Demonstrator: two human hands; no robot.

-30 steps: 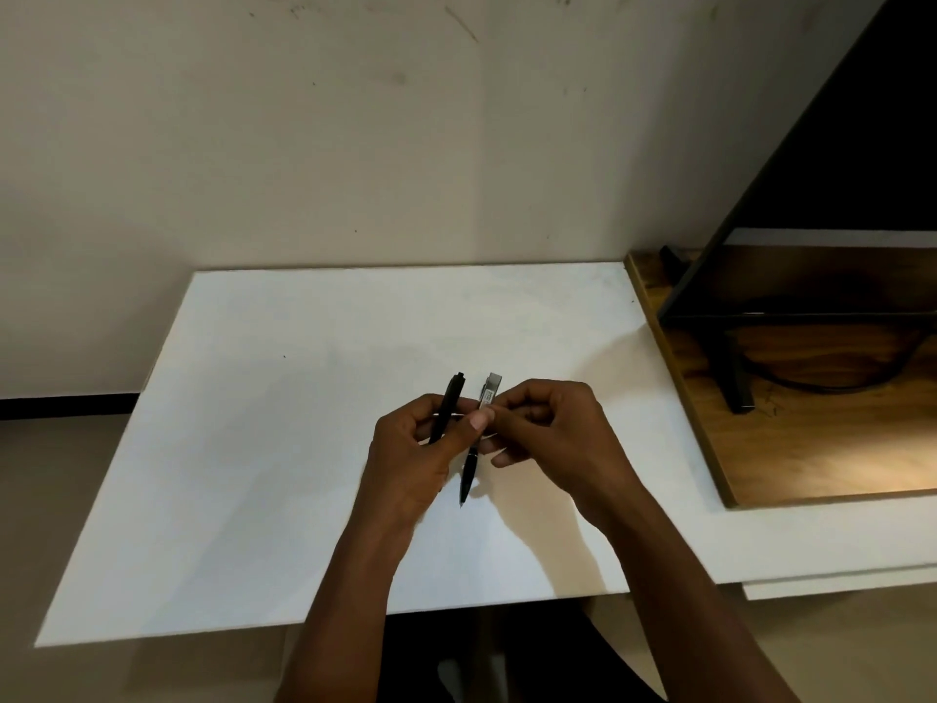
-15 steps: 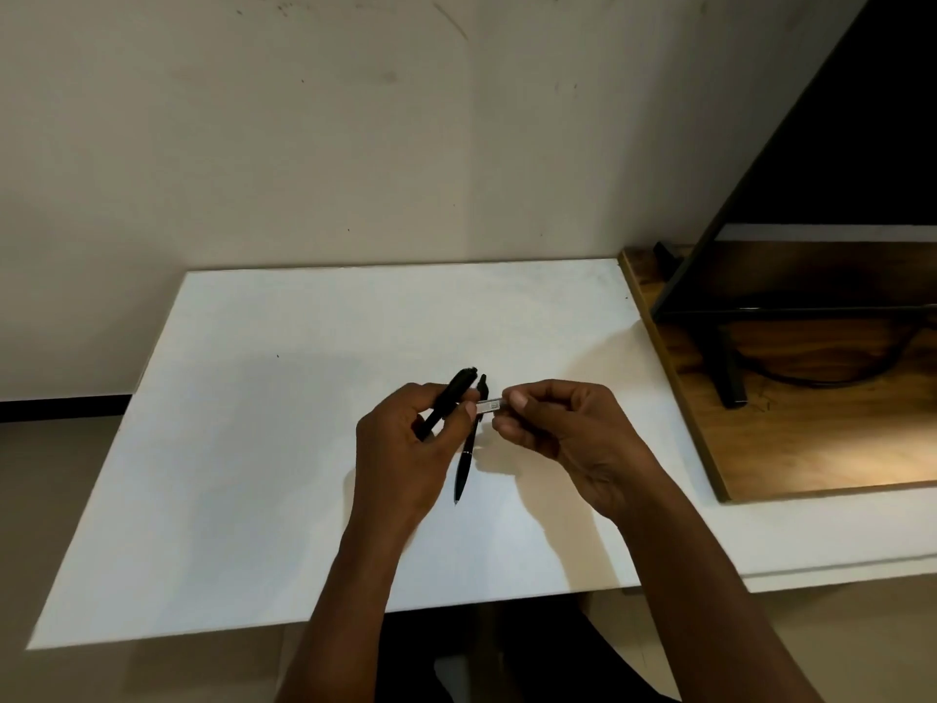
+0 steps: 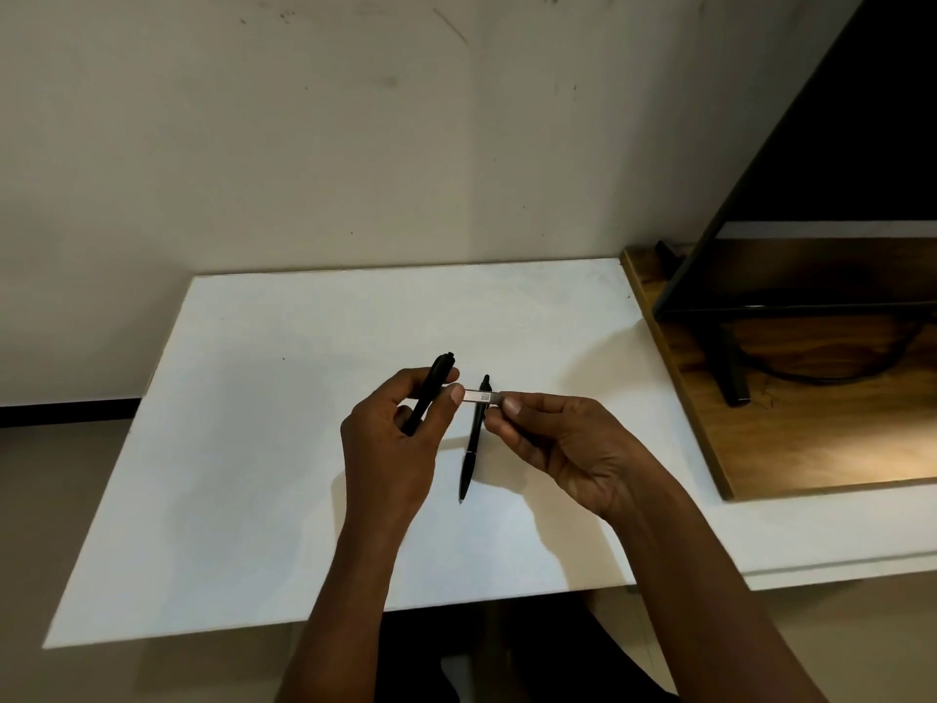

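Head view: white tabletop [image 3: 253, 449]. Left hand [image 3: 390, 449] wraps black pen [image 3: 438, 375], thumb on label strip [image 3: 481, 396]; right hand [image 3: 568, 443] pinches strip's other end. Second pen [image 3: 469, 459] beneath on tabletop. Likely label-peeling step; next needs steady pull.

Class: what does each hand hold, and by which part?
The left hand grips a black pen round its barrel; its thumb and the right hand pinch a white barcode label by its two ends.

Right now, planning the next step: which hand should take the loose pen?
Probably the right hand: it pinches only the label strip, beside the loose pen; the left hand grips the other pen.
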